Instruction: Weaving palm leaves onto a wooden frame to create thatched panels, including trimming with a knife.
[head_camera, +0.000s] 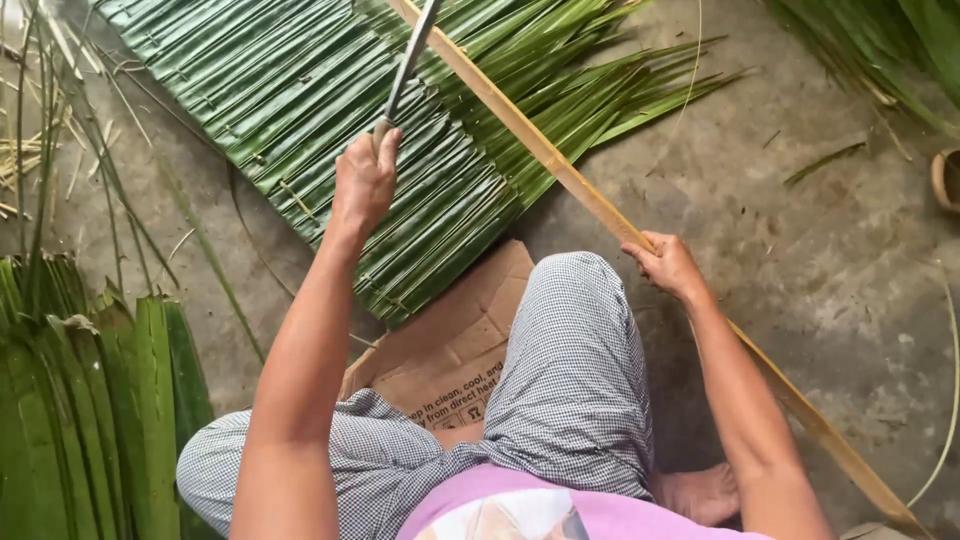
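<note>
The right hand (668, 265) grips a long, stiff, light-looking wooden strip (560, 165) lying slantwise across the sewn leaf panel (330, 120) on the floor, best held mid-length, while the left hand (365, 180) clasps a knife (408, 65).

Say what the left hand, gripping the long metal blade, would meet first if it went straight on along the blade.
Probably the long pale wooden slat, which crosses the blade above the left hand; depth unclear.

The knife (408, 66) blade runs off the top edge; the wooden slat (600, 205) exits both corners.
</note>
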